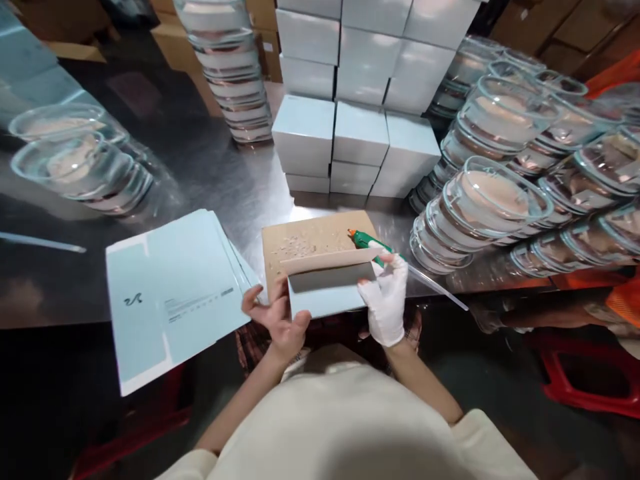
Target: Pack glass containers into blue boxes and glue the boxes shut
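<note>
A light blue carton [327,288] is partly folded at the table's near edge, its top flap raised. My left hand [275,320], bare, grips its left end. My right hand [387,297], in a white fingerless glove, holds the carton's right end and also a green glue gun [373,245] with an orange tip, a long clear glue stick trailing behind it. The carton lies on a brown cardboard sheet [310,243] speckled with glue bits.
A stack of flat blue carton blanks [170,293] lies to the left. Assembled blue boxes [357,133] are piled behind. Stacks of glass bowls [493,200] fill the right side, with more bowls [75,160] at left and a tall stack [233,73] at back. Red stools [585,380] stand below.
</note>
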Demonstrator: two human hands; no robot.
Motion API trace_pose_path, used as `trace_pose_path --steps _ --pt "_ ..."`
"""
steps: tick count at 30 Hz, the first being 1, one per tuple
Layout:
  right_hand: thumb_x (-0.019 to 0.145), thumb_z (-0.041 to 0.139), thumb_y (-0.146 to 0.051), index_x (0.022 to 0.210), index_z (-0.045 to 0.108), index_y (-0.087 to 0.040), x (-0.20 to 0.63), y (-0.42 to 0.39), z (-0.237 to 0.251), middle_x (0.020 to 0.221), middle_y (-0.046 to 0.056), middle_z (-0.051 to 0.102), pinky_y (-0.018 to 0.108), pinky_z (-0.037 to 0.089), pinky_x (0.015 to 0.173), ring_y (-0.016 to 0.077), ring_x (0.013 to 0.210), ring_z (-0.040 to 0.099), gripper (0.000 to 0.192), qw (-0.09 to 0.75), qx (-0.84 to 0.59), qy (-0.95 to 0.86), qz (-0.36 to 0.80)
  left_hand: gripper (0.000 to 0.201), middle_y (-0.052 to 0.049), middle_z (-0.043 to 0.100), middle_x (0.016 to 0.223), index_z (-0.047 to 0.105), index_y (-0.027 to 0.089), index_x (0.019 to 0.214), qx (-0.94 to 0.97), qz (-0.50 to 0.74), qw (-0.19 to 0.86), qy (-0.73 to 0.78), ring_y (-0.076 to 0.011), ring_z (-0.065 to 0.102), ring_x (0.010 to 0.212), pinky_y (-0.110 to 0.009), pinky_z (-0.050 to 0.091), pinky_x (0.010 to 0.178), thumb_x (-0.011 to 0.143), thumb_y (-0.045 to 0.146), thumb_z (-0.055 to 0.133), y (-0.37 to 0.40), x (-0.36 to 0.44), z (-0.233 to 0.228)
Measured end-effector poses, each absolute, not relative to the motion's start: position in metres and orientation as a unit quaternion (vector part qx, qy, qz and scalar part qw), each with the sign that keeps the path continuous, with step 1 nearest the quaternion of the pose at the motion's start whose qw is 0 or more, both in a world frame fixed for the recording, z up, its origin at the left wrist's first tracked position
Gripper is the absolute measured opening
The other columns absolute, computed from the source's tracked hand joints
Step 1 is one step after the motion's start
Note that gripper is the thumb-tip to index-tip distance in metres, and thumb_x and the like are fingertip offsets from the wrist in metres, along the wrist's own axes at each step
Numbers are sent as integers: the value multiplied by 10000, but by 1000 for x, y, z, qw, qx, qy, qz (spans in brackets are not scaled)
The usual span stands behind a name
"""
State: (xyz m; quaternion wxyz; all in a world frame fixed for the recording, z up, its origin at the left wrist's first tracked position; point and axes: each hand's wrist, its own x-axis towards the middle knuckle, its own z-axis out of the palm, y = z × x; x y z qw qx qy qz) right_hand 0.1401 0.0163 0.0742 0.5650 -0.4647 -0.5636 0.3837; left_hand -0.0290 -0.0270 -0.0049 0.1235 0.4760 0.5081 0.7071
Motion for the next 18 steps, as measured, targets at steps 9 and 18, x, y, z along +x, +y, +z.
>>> trace_pose_path --steps 9,18 --pt "1004 452 -611 1042 684 -198 213 26 72 1146 162 749 542 526 1089 343 1146 710 475 354 -708 -562 241 748 -88 613 1195 761 235 1007 627 650 45 427 -252 651 1077 -421 547 986 792 927 576 -13 -67 5" --pt "676 817 -409 840 699 -182 210 62 38 816 101 774 384 577 865 326 956 757 304 277 -765 -449 370 446 -24 638 910 692 265 1102 619 665 4 417 -283 645 1089 -539 466 1146 820 595 795 1 -60 7"
